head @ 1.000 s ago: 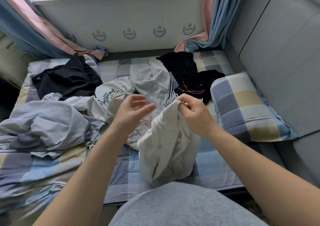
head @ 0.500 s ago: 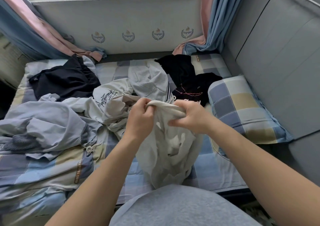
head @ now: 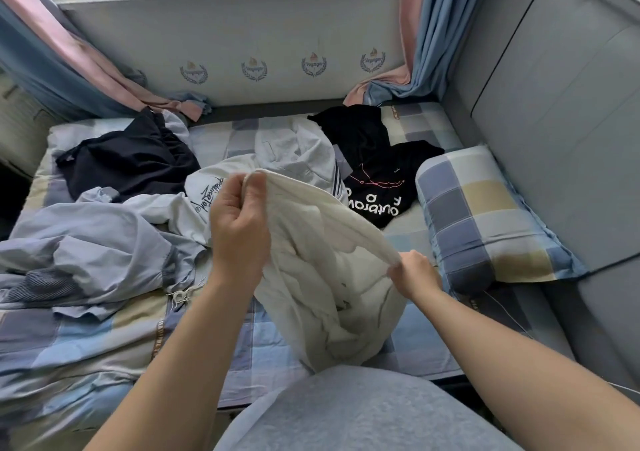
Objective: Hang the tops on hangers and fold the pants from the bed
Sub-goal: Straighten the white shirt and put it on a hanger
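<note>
We are holding the white garment [head: 322, 270] up over the near edge of the bed [head: 270, 346]. Our left hand [head: 239, 222] is pinching one end of its ribbed edge high, and our right hand [head: 412, 272] is pinching the other end lower. It is looking light, soft and floppy, so we judge that edge the surest hold. A black top [head: 377, 180], a pale blue garment [head: 93, 249] and a pillow [head: 485, 215] are crowding the bed around it.

One white garment [head: 325, 263] lifted, other clothes rumpled on the bed [head: 104, 339].
Its ribbed edge is stretched between the left hand [head: 239, 222] and the right hand [head: 414, 272], and the rest hangs crumpled. Behind it lie a black printed top [head: 381, 187], a navy garment [head: 131, 163], a light blue shirt [head: 97, 253] and a white script-print top [head: 214, 201].
</note>
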Motion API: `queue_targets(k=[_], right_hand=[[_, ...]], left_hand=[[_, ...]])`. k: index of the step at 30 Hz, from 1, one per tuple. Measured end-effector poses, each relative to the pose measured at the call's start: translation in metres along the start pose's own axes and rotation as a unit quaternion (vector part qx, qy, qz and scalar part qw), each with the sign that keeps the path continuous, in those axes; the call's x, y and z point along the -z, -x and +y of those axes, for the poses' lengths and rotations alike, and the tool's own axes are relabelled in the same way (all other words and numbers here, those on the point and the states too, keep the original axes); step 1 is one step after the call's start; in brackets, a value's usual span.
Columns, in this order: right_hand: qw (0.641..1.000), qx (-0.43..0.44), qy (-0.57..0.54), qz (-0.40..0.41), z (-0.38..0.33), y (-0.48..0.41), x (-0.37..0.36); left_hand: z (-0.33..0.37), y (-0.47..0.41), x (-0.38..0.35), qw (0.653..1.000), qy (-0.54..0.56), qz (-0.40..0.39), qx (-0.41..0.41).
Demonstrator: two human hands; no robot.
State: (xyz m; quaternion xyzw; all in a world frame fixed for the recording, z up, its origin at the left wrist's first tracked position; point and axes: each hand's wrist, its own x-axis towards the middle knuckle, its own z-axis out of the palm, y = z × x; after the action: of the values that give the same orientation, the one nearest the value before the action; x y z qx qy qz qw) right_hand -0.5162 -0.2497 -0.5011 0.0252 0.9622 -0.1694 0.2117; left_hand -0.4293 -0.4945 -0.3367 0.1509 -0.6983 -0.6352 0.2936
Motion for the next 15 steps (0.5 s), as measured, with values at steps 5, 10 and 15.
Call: queue_targets(k=[5, 10, 15], right_hand=[[0.996, -0.075, -0.041, -0.031, 0.041, -0.004, 0.007], [0.969, -0.012, -0.245, -0.023, 0.000, 0.001, 0.040], [0.903, 0.054, -0.422, -0.066, -0.069, 0.027, 0.068]], left_hand=[[-0.011, -0.041, 0.038, 0.992, -0.016, 0.114, 0.044], [-0.038, -0.046, 0.030, 0.972, -0.137, -0.012, 0.188], [-0.062, 0.014, -0.014, 0.904, -0.120, -0.279, 0.302]])
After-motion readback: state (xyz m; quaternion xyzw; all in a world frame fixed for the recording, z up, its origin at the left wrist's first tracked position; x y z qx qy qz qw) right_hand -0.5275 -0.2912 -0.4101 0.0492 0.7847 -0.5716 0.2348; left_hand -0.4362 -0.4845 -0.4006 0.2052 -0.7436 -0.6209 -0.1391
